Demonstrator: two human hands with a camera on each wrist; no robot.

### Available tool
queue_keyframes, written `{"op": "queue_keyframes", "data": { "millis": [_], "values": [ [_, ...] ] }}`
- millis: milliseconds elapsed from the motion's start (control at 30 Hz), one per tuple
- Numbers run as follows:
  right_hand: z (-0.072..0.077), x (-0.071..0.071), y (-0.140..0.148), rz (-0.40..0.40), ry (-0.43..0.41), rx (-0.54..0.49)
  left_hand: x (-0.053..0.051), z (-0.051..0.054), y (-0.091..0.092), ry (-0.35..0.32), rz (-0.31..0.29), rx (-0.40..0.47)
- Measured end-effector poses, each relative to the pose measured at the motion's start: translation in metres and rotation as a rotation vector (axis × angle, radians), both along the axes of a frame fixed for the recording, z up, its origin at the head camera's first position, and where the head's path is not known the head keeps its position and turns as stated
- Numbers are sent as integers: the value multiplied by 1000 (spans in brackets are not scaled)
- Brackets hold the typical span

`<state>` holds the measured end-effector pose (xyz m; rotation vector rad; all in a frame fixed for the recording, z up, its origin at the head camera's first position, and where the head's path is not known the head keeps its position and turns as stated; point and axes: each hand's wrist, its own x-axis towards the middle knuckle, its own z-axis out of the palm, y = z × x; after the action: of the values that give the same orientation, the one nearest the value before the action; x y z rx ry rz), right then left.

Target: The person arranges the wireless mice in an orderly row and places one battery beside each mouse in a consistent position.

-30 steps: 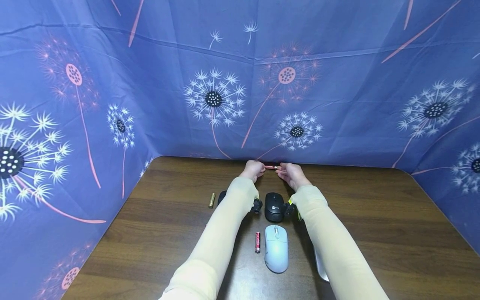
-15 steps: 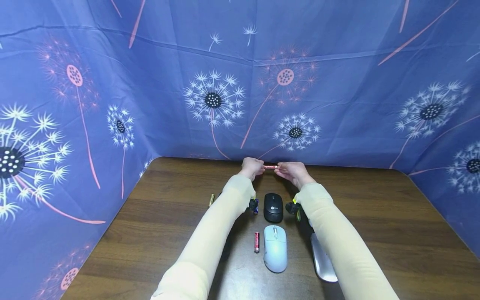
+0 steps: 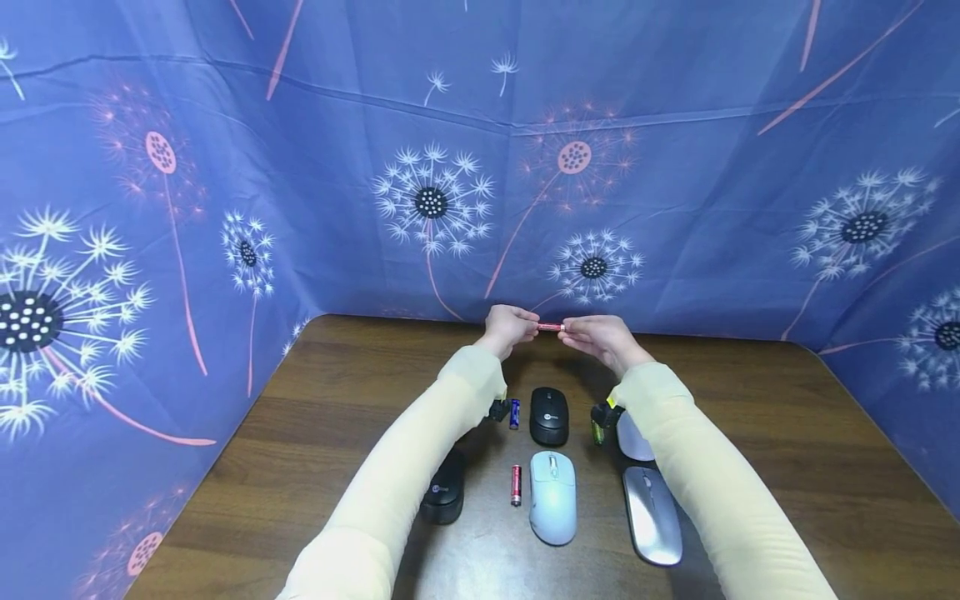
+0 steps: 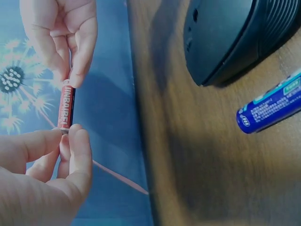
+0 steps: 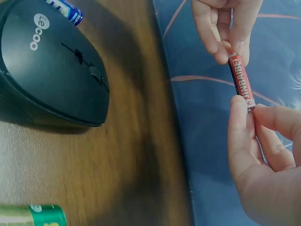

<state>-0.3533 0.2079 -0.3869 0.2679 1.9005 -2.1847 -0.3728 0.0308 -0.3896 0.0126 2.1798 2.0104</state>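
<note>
A red battery [image 3: 551, 327] is held between both hands at the far edge of the table, in front of the cloth. My left hand [image 3: 512, 327] pinches one end of it with thumb and fingertips. The other end is pinched by my right hand [image 3: 602, 338]. Close up in the left wrist view, the printed side of the battery [image 4: 67, 106] shows between the two sets of fingertips. In the right wrist view the battery [image 5: 241, 82] is seen slanted, its ends partly covered by fingers.
Below the hands lie a black mouse [image 3: 549, 415], a blue battery [image 3: 514, 414], a green battery [image 3: 597, 432], a second red battery [image 3: 516, 485] and a light-blue mouse [image 3: 553, 498]. A silver mouse [image 3: 652, 515] and another black mouse [image 3: 442, 492] flank them. Patterned cloth [image 3: 337, 208] hangs behind.
Both hands rise slightly, still holding the red battery. The forearms spread outward, uncovering the blue battery, the left black mouse and the silver mouse; a gold battery is now hidden.
</note>
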Motion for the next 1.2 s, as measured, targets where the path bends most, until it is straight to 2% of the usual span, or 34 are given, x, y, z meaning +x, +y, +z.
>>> {"op": "queue_keyframes", "data": {
  "millis": [200,433,600,767,1000,1200],
  "values": [
    [14,8,8,58,20,4,13,16,-2,32,-36,25],
    [30,18,14,73,17,38,29,29,-1,88,-60,44],
    [39,28,18,113,39,78,41,36,-3,152,-89,-14],
    [45,38,21,138,54,90,53,39,-5,225,-118,-75],
    [52,54,25,171,52,98,75,39,-7,360,-161,-174],
    [53,72,29,203,65,59,94,37,-7,590,-160,-340]
  ]
}}
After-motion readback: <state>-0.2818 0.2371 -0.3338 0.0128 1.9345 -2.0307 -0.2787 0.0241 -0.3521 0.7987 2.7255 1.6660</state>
